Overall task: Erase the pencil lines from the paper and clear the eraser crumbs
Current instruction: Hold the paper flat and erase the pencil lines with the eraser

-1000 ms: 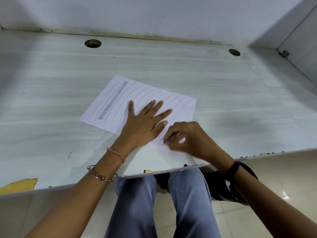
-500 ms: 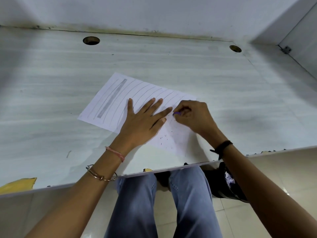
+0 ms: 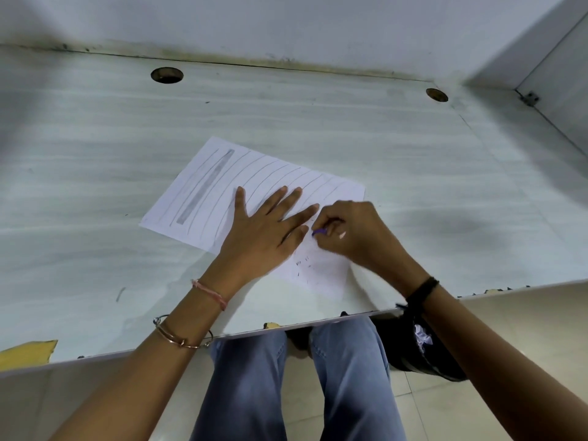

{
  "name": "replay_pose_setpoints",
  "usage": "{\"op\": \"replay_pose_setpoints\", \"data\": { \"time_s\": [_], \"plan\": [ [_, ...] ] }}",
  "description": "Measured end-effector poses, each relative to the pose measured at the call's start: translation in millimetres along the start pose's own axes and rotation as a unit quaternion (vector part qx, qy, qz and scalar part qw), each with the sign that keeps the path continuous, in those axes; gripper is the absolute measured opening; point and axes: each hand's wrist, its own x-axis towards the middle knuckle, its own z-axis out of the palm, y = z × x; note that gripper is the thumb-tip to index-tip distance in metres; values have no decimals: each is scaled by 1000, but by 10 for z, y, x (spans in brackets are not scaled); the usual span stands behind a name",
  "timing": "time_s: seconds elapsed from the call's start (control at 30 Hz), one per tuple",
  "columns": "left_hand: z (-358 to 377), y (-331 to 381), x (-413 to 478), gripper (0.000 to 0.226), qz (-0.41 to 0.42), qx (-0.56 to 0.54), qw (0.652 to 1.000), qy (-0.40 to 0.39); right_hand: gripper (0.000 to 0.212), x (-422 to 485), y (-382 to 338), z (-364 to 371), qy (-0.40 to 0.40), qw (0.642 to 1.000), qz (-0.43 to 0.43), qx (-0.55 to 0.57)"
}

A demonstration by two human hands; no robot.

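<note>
A white sheet of paper (image 3: 210,186) lies at an angle on the pale table (image 3: 95,154). Several curved pencil lines and one thick shaded grey bar (image 3: 206,186) mark its left and middle parts. My left hand (image 3: 265,224) rests flat on the sheet, fingers spread, pinning it down. My right hand (image 3: 353,232) is curled beside the left fingertips and pinches a small purple eraser (image 3: 319,232) against the paper. Dark eraser crumbs (image 3: 302,265) are scattered over the sheet's near right part, where the lines look rubbed out.
Two round cable holes (image 3: 167,74) (image 3: 437,95) sit near the table's back edge, against the wall. The table's front edge (image 3: 95,353) runs just below my wrists, with chipped yellow spots. My legs in jeans (image 3: 286,377) and a black bag (image 3: 413,345) are under it.
My right hand with the eraser went up the sheet from its near edge, then came partway back toward me. More crumbs show on the near right part. The left hand stayed put.
</note>
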Motion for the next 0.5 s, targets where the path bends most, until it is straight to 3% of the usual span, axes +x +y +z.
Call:
{"op": "replay_pose_setpoints", "data": {
  "time_s": [0.07,0.17,0.23,0.4,0.5],
  "plan": [
    [2,-7,0,47,4,-2,1000,3,8,-10,-2,-27,-25,1000,-5,1],
    [15,-32,-10,52,15,-2,1000,10,10,219,187,-118,39,997,61,30],
    [17,-27,-10,53,11,-1,1000,9,9,243,185,-112,47,997,60,16],
    [11,-12,3,48,4,1,1000,-3,7,-43,-44,-16,-49,999,-19,-9],
    [6,-21,-9,51,14,0,1000,5,9,180,148,-112,10,999,44,23]
  ]
}}
